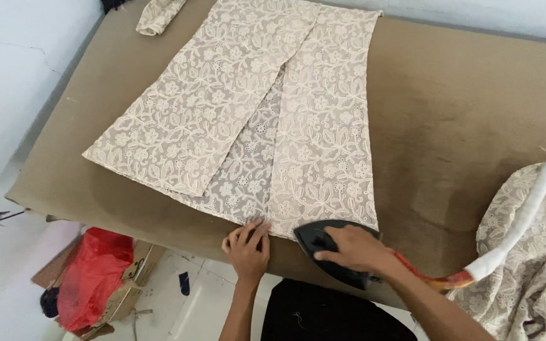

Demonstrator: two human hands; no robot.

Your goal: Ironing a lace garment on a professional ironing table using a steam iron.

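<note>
My right hand (355, 247) is clenched around the black iron (331, 251), its nose at the hem just beside my left fingertips. My left hand (248, 247) lies flat, fingers released, pinning the cream lace garment (248, 120), which stretches away beyond my fingers. I judge I'm pressing the hem; next calls for a steady glide forward.

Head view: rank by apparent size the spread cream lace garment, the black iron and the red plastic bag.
1. Cream lace garment, largest by far.
2. Red plastic bag.
3. Black iron, partly hidden under the right hand, so unsure.
</note>
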